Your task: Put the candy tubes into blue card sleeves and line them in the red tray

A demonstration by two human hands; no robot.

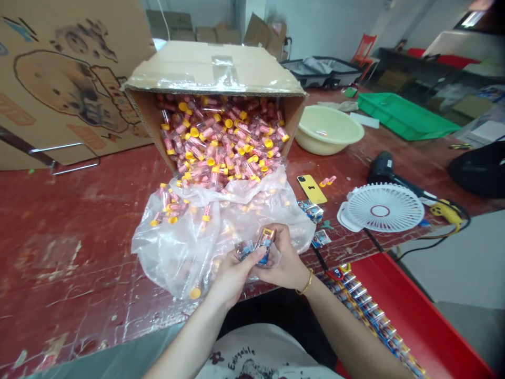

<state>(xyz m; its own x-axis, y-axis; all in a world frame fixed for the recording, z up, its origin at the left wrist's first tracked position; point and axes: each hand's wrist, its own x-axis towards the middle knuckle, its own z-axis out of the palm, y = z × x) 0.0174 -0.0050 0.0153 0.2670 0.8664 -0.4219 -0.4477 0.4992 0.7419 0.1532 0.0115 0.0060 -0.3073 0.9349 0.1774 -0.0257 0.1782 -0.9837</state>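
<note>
A: Hands?
B: Both mostly closed, meeting over the near right part of the clear plastic bag (185, 247). Left hand (235, 271) has its thumb across the lower front of a small glossy packet (265, 238); right hand (287, 260) has its fingers curled round the packet's right side.

A: Packet position?
B: Between the two hands, tilted, yellow end up, blue lower down. A second wrapped piece (245, 248) sits by the left fingertips. Small and blurry; can't tell if it's joined to the first.

A: What's in front?
B: Open carton (215, 68) on its side, loaded with yellow-capped tubes (224, 139). Bag spreads out from its mouth, a few tubes lying on top.

A: Right side of the red table (79, 231)?
B: Yellow phone (312, 189) just beside the bag, loose packets (321, 239) nearer the edge, white fan (381, 208) farther right. Pale bowl (329, 131) beside the carton.

A: Below the edge?
B: Red bin (418, 310), rows of shiny packs (379, 318) along its left side, near the right forearm.
</note>
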